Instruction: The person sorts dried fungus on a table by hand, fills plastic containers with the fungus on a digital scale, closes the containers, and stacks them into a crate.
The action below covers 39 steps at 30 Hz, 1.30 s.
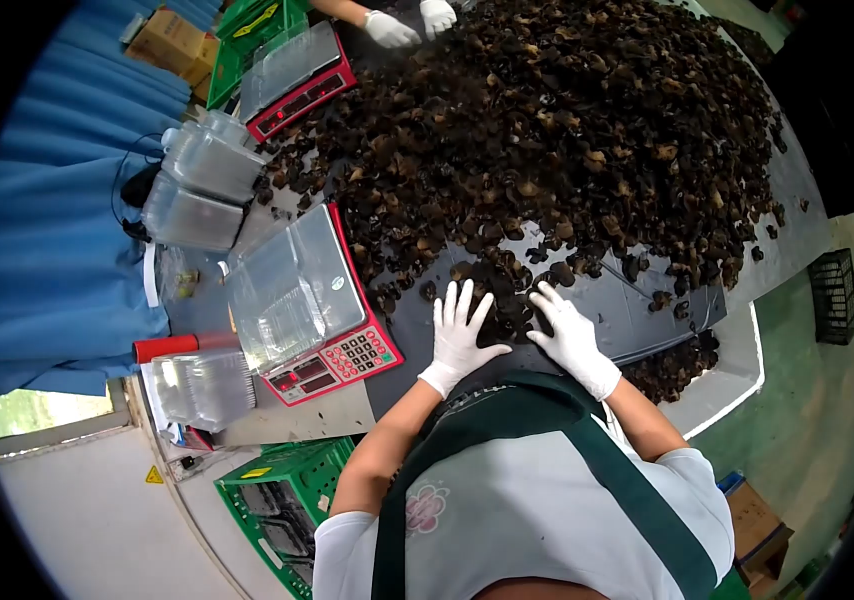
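Observation:
My left hand (pixel 460 340), in a white glove, lies palm down with its fingers spread at the table's near edge. Beside it, my right hand (pixel 569 342), gloved the same way, has its fingers stretched out and apart. Between the two hands is a small cluster of dark wood ear mushrooms (pixel 507 305), which the fingertips border; neither hand grips any. Beyond them a large heap of the same dried mushrooms (pixel 567 140) covers much of the table. To the left of my left hand stands a red scale (pixel 357 355) with clear plastic trays (pixel 292 290) on its plate.
A second red scale (pixel 302 105) stands farther back, near a co-worker's gloved hands (pixel 392 30). Stacked clear containers (pixel 202 185) stand at left. A green crate (pixel 282 515) is below the table's left side; a white bin (pixel 742 375) with mushrooms sits at right. A black basket (pixel 833 297) is on the floor.

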Motion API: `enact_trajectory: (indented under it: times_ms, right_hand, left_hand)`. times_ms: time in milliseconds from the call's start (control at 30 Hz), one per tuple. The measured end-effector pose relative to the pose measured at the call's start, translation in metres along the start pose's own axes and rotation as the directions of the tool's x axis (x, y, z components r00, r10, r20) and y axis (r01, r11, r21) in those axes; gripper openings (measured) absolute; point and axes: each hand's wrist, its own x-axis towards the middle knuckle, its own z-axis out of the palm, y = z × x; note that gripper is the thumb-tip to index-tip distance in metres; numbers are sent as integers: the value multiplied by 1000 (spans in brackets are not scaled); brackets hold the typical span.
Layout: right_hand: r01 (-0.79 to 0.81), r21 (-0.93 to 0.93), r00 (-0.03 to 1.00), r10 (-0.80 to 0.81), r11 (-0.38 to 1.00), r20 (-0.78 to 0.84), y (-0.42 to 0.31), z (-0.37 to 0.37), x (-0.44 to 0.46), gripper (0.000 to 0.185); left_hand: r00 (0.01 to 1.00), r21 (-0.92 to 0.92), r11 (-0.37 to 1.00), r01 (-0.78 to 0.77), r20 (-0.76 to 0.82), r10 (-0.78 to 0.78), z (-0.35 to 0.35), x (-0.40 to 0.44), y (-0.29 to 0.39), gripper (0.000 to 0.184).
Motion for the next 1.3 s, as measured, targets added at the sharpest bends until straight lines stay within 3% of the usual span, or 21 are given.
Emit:
enact_trajectory:
  times_ms: [100,200,300,367,500,600,700,833,1033,1100,1167,1233,1300]
  right_hand:
    - [-106,-50,992,109,993,68,7,4,7,77]
    - [-101,1,994,100,995,43,6,5,12,78]
    - [-123,32,992,123,992,-5,16,16,12,78]
    - [-162,64,987,162,985,3,21,18,10,74]
    - [-183,138,983,184,973,2,16,11,9,65]
    - [-159,79,987,160,984,-11,17,14,4,63]
    - [-141,71,989,143,987,-26,16,15,-1,62]
    - [-119,45,993,119,992,-2,11,14,-2,62]
    - [-121,16,991,120,993,53,7,8,2,60]
    - [-115,11,992,114,993,60,9,6,3,59]
    - [-95,19,995,94,995,25,11,3,5,58]
    - [-130,40,990,128,991,57,11,-3,11,56]
    - [-135,39,990,134,990,31,11,-10,20,54]
  left_hand:
    - [996,7,998,-69,47,69,-2,28,12,97]
    - [984,55,982,-180,15,180,-6,50,23,88]
    - [968,145,959,-245,86,234,-4,65,30,81]
    - [959,94,972,-213,211,190,-6,75,32,73]
    - [943,37,966,-256,228,242,6,75,10,61]
    - [950,-135,950,-282,100,297,2,69,0,45]
    - [980,-276,941,-194,-85,178,-11,64,-2,38]
    - [965,-475,880,23,-219,-144,-31,56,-10,31]
    - [820,-547,811,207,-355,-448,-110,36,-26,25]
    - [769,-408,890,201,-497,-402,-148,25,-41,24]
    - [608,-795,552,251,-315,-729,-183,11,-53,23]
    - [513,-692,654,305,-459,-725,-199,-16,-95,23]
    - [562,-493,834,246,-628,-537,-201,-42,-144,21]
